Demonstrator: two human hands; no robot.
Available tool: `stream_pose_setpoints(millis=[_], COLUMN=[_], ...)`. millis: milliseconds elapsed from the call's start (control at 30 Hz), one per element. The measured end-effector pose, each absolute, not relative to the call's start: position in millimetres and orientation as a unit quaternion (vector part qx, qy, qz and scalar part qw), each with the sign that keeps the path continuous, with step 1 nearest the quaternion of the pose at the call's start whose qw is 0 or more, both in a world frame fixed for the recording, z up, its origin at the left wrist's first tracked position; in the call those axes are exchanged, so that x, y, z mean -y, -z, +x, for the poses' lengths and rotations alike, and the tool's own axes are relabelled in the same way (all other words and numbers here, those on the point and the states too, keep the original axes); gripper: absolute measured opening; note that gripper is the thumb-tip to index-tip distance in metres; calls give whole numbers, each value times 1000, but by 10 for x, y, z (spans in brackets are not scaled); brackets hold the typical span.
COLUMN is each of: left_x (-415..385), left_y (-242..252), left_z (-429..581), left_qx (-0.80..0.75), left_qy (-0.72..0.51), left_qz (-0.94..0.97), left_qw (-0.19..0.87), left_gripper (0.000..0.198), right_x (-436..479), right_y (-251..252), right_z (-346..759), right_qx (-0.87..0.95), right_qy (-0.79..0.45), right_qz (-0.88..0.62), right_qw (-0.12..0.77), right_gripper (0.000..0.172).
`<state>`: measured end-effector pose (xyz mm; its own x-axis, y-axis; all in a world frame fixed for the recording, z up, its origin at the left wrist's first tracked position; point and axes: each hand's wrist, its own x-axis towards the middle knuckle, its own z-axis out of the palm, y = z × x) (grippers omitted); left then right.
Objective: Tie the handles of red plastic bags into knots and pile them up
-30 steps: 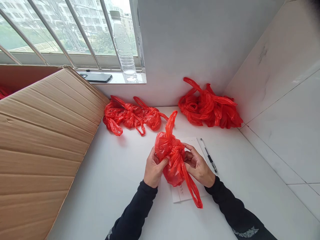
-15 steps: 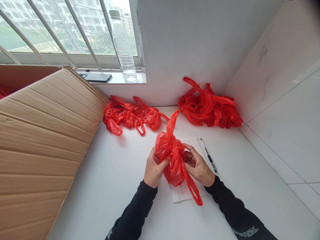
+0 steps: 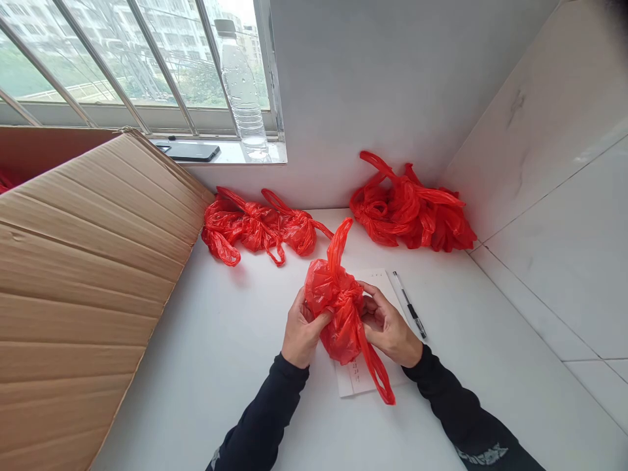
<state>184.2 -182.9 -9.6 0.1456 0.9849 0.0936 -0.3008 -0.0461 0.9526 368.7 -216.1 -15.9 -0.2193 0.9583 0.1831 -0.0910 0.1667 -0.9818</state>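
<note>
A knotted red plastic bag [image 3: 343, 327] is held between both hands above the white table [image 3: 220, 379]. Its contents are hidden. One handle loop points up and away, and the other hangs toward me. My left hand [image 3: 305, 330] grips the bag's left side, thumb pressed on the front. On the right side, my right hand [image 3: 390, 327] holds it with curled fingers, partly tucked behind the plastic. Beneath the bag lies a sheet of paper [image 3: 375, 278] with handwritten figures, mostly covered. A black and clear pen [image 3: 409, 306] rests just right of the paper.
Several tied red bags [image 3: 260, 226] sit against the back wall. A heap of red plastic bags [image 3: 409, 206] fills the back right corner. At left stands a large cardboard box [image 3: 93, 275] with red inside. The windowsill holds a phone [image 3: 191, 152] and a water bottle [image 3: 243, 91].
The held bag has shifted very slightly, its lower handle loop swinging a little left. Both hands keep the same grip and place.
</note>
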Motion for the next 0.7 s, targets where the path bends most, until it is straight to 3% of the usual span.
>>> stream_pose_setpoints(millis=[700], left_x=[1810], left_y=[104], left_z=[1836], left_qx=[-375], left_qy=[-532], left_qz=[491], left_qw=[579], left_gripper=[48], right_x=[2154], right_y=[216], right_z=[3680], right_qx=[549], right_qy=[-521], right_qz=[-392], right_qw=[524], right_gripper=[55])
